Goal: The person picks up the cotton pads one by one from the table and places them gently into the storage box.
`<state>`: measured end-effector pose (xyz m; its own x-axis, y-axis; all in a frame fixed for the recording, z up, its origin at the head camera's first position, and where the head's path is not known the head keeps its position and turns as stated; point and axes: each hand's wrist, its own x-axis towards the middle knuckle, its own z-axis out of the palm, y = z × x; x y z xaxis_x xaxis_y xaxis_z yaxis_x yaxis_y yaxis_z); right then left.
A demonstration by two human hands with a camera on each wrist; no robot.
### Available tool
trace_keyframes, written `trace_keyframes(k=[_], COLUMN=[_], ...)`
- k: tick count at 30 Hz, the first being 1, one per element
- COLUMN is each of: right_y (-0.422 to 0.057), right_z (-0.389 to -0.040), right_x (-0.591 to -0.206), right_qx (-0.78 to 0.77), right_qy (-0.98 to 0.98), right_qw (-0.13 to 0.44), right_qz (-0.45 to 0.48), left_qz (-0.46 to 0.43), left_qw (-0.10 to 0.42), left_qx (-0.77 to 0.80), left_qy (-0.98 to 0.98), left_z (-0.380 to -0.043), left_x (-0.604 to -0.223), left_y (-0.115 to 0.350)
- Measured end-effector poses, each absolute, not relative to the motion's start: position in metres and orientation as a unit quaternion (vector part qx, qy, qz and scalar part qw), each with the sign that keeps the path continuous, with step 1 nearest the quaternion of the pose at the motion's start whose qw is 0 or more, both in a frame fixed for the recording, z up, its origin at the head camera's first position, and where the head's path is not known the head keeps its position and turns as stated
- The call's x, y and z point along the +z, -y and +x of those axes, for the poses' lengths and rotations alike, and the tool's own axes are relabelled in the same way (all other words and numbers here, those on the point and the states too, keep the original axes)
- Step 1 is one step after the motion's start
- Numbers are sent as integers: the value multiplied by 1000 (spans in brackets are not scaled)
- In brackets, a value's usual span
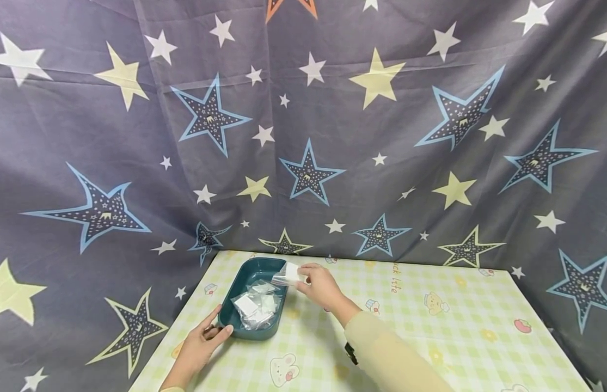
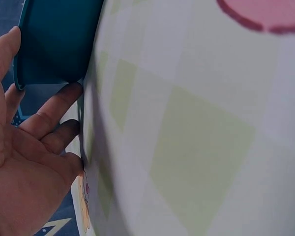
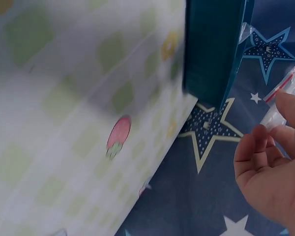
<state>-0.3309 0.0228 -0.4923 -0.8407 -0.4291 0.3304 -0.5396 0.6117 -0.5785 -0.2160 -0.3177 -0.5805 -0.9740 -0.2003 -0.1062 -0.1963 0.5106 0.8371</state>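
A dark teal rectangular tray (image 1: pixel 228 312) stands on the table and holds several small clear zip bags (image 1: pixel 256 306) with white pieces inside. My left hand (image 1: pixel 199 344) touches the tray's near left corner, thumb at the near side and forefinger along the left side. In the left wrist view, fairly straight fingers (image 2: pixel 46 120) rest against the tray and the tabletop. Between the thumb and fingers of my right hand (image 1: pixel 320 284) is a small clear zip bag (image 1: pixel 289 274), pinched above the tray's far right rim. The right wrist view shows a red line along that bag (image 3: pixel 287 88).
The table has a green and white checked cloth (image 1: pixel 411 337) printed with small cartoon figures. Behind and beside it hangs a dark grey curtain (image 1: pixel 332 125) with stars. The tray is near the table's left edge.
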Motion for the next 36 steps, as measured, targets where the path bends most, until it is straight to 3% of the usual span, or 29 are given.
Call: trace_keyframes(k=[4,21,36], right_y=[-6,32,4], right_z=[-332,-305,-304], right_x=[-496,-514,-523], right_qx=[369,369,402], right_qy=[890,893,883], right_qw=[79,-23,-12], right_qz=[257,257,241], left_qz=[118,122,112], left_qw=[-6,-19,-6], left_qx=[-482,-487,-479], left_qy=[868,865,871], left_z=[-216,-215,-215], left_x=[-578,-578,-578], left_y=[317,320,319])
